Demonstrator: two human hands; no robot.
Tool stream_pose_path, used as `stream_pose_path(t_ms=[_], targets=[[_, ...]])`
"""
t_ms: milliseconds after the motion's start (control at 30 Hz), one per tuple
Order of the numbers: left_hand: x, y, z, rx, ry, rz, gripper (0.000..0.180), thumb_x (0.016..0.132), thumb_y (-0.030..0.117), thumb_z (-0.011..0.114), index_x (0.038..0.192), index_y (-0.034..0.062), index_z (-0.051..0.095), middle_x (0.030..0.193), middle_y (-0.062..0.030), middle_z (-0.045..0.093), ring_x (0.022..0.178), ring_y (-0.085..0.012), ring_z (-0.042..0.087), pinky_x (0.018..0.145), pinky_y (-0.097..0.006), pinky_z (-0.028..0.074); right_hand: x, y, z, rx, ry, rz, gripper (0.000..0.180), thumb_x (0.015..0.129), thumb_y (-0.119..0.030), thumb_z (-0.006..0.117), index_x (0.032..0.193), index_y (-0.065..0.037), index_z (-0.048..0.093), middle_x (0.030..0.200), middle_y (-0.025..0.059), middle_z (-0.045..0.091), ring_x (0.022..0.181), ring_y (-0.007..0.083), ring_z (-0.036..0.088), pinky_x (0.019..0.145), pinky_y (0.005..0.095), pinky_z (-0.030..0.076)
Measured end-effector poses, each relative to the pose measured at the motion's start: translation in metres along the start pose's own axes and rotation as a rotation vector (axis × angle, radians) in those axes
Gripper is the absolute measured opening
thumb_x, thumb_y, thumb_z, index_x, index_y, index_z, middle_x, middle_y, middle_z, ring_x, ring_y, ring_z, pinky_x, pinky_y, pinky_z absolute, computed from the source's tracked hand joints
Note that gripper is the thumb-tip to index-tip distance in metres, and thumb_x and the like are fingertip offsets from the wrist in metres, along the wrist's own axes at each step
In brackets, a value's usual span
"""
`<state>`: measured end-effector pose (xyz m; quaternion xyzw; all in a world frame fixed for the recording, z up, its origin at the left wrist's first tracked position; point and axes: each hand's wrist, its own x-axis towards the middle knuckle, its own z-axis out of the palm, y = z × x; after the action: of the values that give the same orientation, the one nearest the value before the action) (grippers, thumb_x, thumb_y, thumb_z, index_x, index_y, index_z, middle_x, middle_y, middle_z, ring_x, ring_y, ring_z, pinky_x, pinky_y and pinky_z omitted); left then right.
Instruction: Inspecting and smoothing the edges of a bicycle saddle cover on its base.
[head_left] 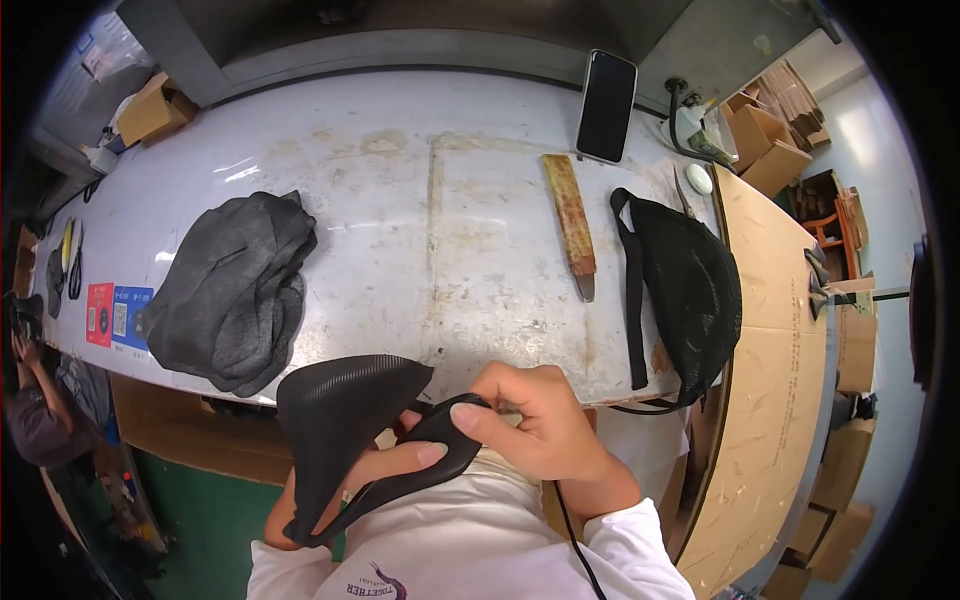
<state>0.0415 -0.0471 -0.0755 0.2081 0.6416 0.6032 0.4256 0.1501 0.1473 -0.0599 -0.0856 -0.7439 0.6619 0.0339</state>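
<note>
Looks like mid-fitting: both hands, left [345, 480] and right [530, 420], are closed around the black ribbed piece [345, 420] held close to the body, so next probably needs careful thumb pressure along its edge.

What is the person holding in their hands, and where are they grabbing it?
Both hands hold one black ribbed fabric piece. The left hand supports it from underneath, and the right hand pinches its narrow end on the right side.
</note>
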Motion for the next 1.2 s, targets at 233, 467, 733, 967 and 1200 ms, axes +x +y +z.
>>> stream_pose_path(t_ms=[233,467,733,967,1200], targets=[[-0.001,0.029,-0.009,0.254,-0.056,0.041,0.037,0.064,0.01,0.082,0.094,-0.0065,0.069,0.07,-0.0087,0.062,0.058,-0.0137,0.056,0.052,-0.025,0.043,-0.006,0.006,0.002,0.073,0.0,-0.045,0.032,0.1,-0.019,0.053,0.075,0.0,0.055,0.061,0.0031,0.054,0.053,0.0107,0.045,0.051,0.0255,0.038],[0.003,0.042,-0.004,0.303,-0.032,0.136,0.034,0.064,0.007,0.081,0.093,-0.0062,0.069,0.066,-0.0071,0.06,0.058,-0.0117,0.057,0.051,-0.024,0.044,-0.003,0.018,0.006,0.552,-0.092,0.141,0.041,0.105,-0.024,0.041,0.074,0.0,0.054,0.07,0.0051,0.055,0.062,0.0109,0.047,0.06,0.0243,0.038],[0.007,0.049,-0.012,0.366,-0.296,-0.03,0.043,0.07,0.01,0.084,0.108,-0.0039,0.068,0.084,-0.0081,0.067,0.072,-0.0108,0.061,0.062,-0.024,0.048,-0.001,0.014,-0.004,0.417,-0.337,0.105,0.039,0.104,-0.024,0.048,0.071,-0.004,0.046,0.062,-0.0052,0.04,0.058,0.005,0.035,0.051,0.0252,0.03],[0.011,0.051,0.0,0.365,-0.393,-0.153,0.043,0.076,0.026,0.075,0.106,-0.0023,0.065,0.085,-0.0142,0.069,0.08,-0.018,0.068,0.073,-0.031,0.052,-0.004,0.019,0.001,0.799,-0.274,0.35,0.037,0.105,-0.028,0.045,0.078,-0.004,0.053,0.065,-0.0038,0.044,0.058,0.0055,0.038,0.052,0.0235,0.031],[-0.008,0.026,0.015,-0.242,0.097,-0.292,0.039,0.073,0.013,0.07,0.105,-0.0074,0.062,0.093,-0.0176,0.069,0.085,-0.0228,0.067,0.082,-0.033,0.053,-0.006,0.012,0.016,0.09,0.096,-0.174,0.03,0.105,-0.023,0.042,0.082,-0.004,0.049,0.071,-0.0001,0.049,0.06,0.0072,0.04,0.055,0.0238,0.036]])
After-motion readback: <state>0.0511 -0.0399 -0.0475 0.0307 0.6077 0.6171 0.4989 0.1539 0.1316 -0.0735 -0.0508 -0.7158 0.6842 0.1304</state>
